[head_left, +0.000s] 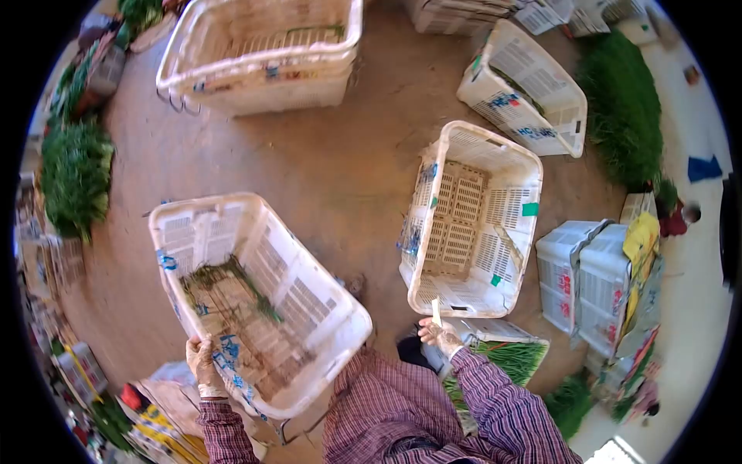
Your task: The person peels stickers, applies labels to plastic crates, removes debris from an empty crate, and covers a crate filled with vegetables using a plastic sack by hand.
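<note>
Crate [297, 305] at person's left, plant scraps [220, 272] inside; left hand [202, 363] clamped on its left rim, crate body lying right of those fingers. Judged stiff plastic, light for its bulk, awkward one-handed; thick rim best hold, opposite side for second grip. Right hand [442, 337] pinches pale strip [436, 311], probably light, bendy; strip projects past fingers toward second crate [514, 205], just beyond. Farther: stacked crates [294, 97] on brown floor [371, 147].
</note>
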A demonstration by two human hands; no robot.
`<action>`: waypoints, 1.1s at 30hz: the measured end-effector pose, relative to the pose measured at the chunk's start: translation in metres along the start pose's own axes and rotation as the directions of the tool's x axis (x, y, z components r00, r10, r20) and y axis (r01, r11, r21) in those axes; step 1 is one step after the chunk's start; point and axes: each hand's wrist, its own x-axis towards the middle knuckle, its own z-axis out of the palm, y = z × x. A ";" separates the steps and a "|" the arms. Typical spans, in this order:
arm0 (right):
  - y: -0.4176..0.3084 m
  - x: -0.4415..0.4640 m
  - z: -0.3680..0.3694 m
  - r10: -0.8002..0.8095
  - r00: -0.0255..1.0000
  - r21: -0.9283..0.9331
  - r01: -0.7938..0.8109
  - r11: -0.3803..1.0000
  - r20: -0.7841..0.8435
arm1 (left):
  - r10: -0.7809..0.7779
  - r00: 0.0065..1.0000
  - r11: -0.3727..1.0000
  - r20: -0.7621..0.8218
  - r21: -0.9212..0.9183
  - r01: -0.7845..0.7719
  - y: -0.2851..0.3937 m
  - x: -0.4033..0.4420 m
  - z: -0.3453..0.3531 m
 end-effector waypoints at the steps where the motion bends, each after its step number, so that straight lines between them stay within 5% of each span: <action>1: -0.003 0.005 0.002 0.020 1.000 0.005 -0.020 1.000 0.012 | -0.038 0.999 0.999 -0.020 -0.006 0.038 -0.013 -0.007 -0.009; 3: -0.006 0.022 0.008 0.041 0.999 -0.062 -0.041 0.997 -0.001 | -0.113 0.977 0.991 -0.181 -0.091 0.097 -0.039 -0.010 -0.022; 5: -0.007 0.033 0.014 0.091 0.996 -0.044 -0.090 0.995 0.024 | -0.154 0.971 0.978 -0.183 -0.168 0.123 -0.085 -0.005 -0.060; 12: 0.018 0.051 0.024 0.215 0.975 -0.119 -0.208 0.971 0.049 | -0.234 0.940 0.968 -0.248 0.030 0.248 -0.179 -0.032 -0.105; 15: 0.029 0.055 0.019 0.294 0.954 -0.140 -0.284 0.949 0.054 | -0.305 0.926 0.941 -0.223 0.078 0.329 -0.192 -0.045 -0.116; 18: 0.038 0.060 0.013 0.356 0.933 -0.297 -0.326 0.898 0.050 | -0.275 0.885 0.959 -0.376 -0.046 0.279 -0.185 -0.052 -0.092; 23: 0.044 0.076 0.003 0.380 0.922 -0.256 -0.352 0.900 0.068 | -0.347 0.797 0.936 -0.495 -0.132 0.326 -0.218 -0.047 -0.132; 26: 0.031 0.091 0.010 0.382 0.923 -0.244 -0.361 0.900 0.042 | -0.330 0.806 0.928 -0.491 -0.012 0.373 -0.233 -0.035 -0.163; 28: 0.012 0.095 0.019 0.361 0.932 -0.276 -0.337 0.900 0.039 | -0.368 0.712 0.862 -0.598 0.068 0.502 -0.237 -0.028 -0.172; 33: -0.017 0.093 0.024 0.284 0.956 -0.193 -0.265 0.945 0.077 | -0.639 0.521 0.711 -0.566 -0.175 0.682 -0.333 -0.047 -0.237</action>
